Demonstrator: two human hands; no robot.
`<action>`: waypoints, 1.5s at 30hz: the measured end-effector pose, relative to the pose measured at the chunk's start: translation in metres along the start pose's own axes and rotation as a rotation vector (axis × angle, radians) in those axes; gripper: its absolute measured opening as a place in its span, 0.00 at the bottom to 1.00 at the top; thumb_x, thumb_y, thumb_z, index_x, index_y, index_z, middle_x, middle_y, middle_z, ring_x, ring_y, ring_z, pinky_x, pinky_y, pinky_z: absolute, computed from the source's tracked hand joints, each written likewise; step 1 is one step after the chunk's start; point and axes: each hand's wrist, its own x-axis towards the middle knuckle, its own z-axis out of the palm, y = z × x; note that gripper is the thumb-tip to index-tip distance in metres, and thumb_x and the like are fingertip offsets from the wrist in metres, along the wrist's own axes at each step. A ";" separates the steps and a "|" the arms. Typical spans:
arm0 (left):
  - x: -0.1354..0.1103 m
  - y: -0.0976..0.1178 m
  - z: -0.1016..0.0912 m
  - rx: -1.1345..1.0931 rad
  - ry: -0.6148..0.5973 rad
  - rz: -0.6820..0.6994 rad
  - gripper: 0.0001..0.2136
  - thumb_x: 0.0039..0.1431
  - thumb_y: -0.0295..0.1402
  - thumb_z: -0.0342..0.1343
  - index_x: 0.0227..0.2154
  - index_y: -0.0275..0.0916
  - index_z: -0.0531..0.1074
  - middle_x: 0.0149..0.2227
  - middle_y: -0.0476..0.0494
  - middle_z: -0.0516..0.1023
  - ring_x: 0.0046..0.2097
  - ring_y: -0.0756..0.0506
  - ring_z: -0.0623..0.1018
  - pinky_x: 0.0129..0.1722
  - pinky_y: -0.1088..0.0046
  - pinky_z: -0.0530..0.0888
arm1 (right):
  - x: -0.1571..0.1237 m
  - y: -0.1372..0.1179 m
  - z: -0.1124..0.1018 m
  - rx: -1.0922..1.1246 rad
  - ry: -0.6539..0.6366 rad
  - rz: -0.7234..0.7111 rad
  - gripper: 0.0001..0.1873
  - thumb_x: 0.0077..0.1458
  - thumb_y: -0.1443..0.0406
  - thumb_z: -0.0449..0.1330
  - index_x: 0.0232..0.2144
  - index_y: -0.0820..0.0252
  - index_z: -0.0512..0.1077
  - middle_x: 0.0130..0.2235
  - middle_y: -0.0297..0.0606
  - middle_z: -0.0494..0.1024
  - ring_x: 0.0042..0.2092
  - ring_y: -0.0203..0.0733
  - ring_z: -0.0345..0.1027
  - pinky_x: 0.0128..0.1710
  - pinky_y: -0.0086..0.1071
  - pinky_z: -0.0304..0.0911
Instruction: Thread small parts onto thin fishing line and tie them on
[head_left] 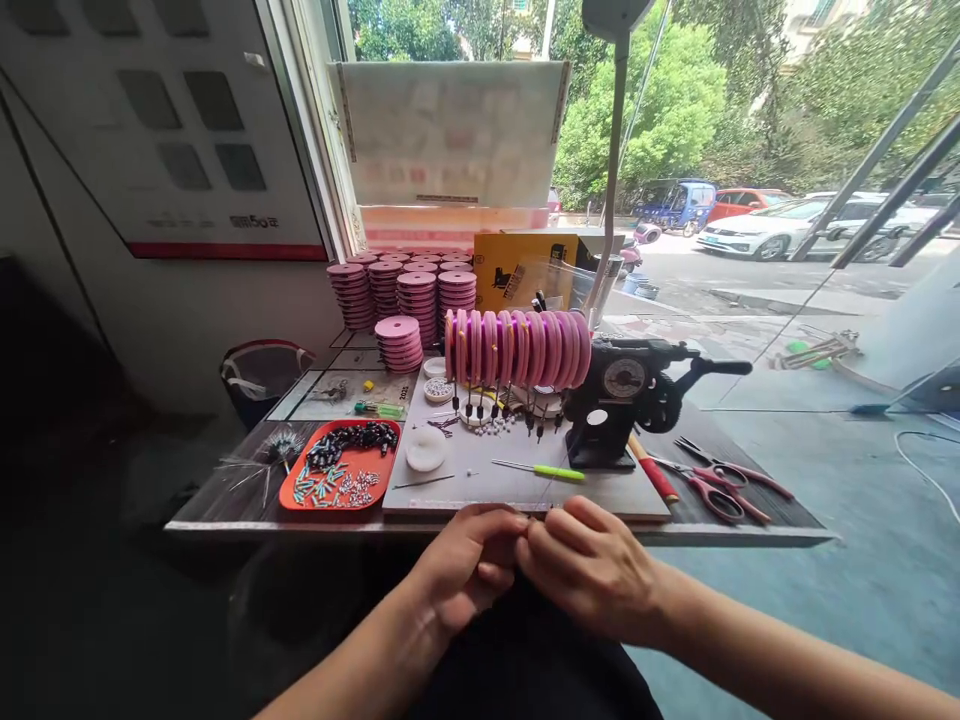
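My left hand (463, 566) and my right hand (592, 562) meet fingertip to fingertip just below the near edge of the table (225, 505). Both are curled into a pinch around something too small to make out. Right beyond them lies a grey work mat (517, 485) with a green-handled tool (541, 469) on it. Above the mat, a row of pink spools (516, 347) is mounted on a black hand-crank winder (628, 397), and small weights hang on lines below the spools.
An orange tray (339, 466) of small beads and tubes sits at left. Stacks of pink spools (401, 290) and a yellow box (517, 266) stand behind. Red-handled scissors (716, 482) lie at right. A lamp pole (613, 160) rises before the window.
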 end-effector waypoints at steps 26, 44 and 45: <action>0.003 0.002 -0.010 0.098 -0.011 0.088 0.06 0.39 0.32 0.55 0.15 0.36 0.65 0.16 0.56 0.55 0.17 0.56 0.54 0.13 0.81 0.50 | 0.013 0.002 0.003 0.079 -0.065 -0.042 0.14 0.57 0.77 0.47 0.27 0.66 0.71 0.25 0.38 0.71 0.27 0.39 0.58 0.27 0.34 0.51; -0.003 0.006 -0.017 0.176 0.103 0.347 0.03 0.43 0.24 0.57 0.18 0.37 0.72 0.21 0.50 0.71 0.22 0.54 0.66 0.20 0.80 0.61 | 0.043 0.031 -0.001 0.548 -0.073 0.458 0.07 0.57 0.70 0.52 0.29 0.62 0.69 0.26 0.35 0.72 0.28 0.36 0.61 0.29 0.30 0.56; -0.002 0.009 -0.016 0.019 0.062 0.186 0.03 0.41 0.24 0.58 0.17 0.36 0.71 0.19 0.52 0.68 0.19 0.56 0.62 0.17 0.81 0.57 | 0.034 0.026 -0.003 0.353 -0.051 0.291 0.09 0.58 0.72 0.50 0.30 0.63 0.70 0.26 0.36 0.71 0.27 0.37 0.60 0.29 0.31 0.54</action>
